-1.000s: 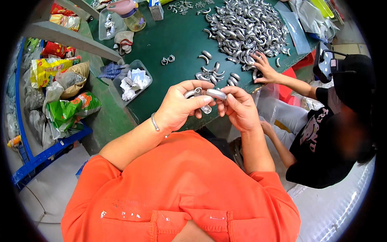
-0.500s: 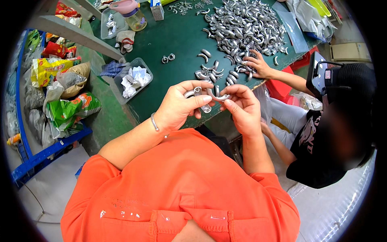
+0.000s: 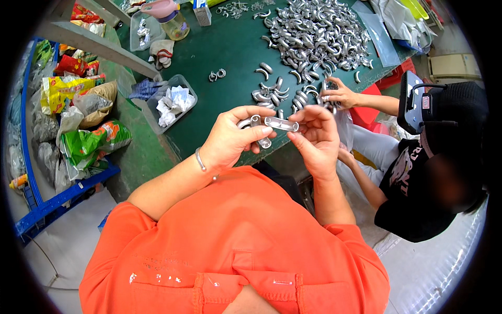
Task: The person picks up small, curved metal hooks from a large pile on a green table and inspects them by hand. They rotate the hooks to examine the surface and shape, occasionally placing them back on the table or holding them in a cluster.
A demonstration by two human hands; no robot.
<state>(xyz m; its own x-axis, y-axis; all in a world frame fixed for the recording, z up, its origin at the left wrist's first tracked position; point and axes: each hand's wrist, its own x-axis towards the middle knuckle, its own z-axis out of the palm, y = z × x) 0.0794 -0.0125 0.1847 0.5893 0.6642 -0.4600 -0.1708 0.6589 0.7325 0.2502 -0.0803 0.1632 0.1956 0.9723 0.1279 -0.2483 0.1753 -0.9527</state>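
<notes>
1. Surface: green table (image 3: 230, 55), upper middle of frame, used as work top. Green floor (image 3: 149, 149) at left.
2. Room: blue rack (image 3: 65, 203) with packets and bags at left; grey metal bar (image 3: 104, 48) upper left; red stool (image 3: 367, 116) right of centre; white plastic bag (image 3: 400, 23) upper right.
3. Person in black (image 3: 418, 196) at right; one hand (image 3: 340, 96) on metal pieces near the table's edge.
4. Left hand (image 3: 232, 133), centre: pinched, holding at least two curved metal pieces (image 3: 261, 132); more may be hidden by fingers.
5. Right hand (image 3: 316, 138), right of centre: thumb and fingers closed on one curved piece (image 3: 282, 124), hollow side showing. Its left end is beside the left fingertips; contact unclear.
6. Big heap (image 3: 319, 34), upper middle to right: same kind of pieces, too many to count.
7. Small pile (image 3: 271, 95), above the hands: overlapping, no sure count.
8. Loose pairs: two pieces (image 3: 264, 70) above small pile; two ring-like ones (image 3: 217, 75) further left.
9. Plastic boxes: two, upper left. Nearer box (image 3: 151, 112) holds crumpled paper (image 3: 175, 102); farther box (image 3: 138, 43) also holds crumpled bits.
10. Jar (image 3: 175, 29) with pink top: one, beside farther box.
</notes>
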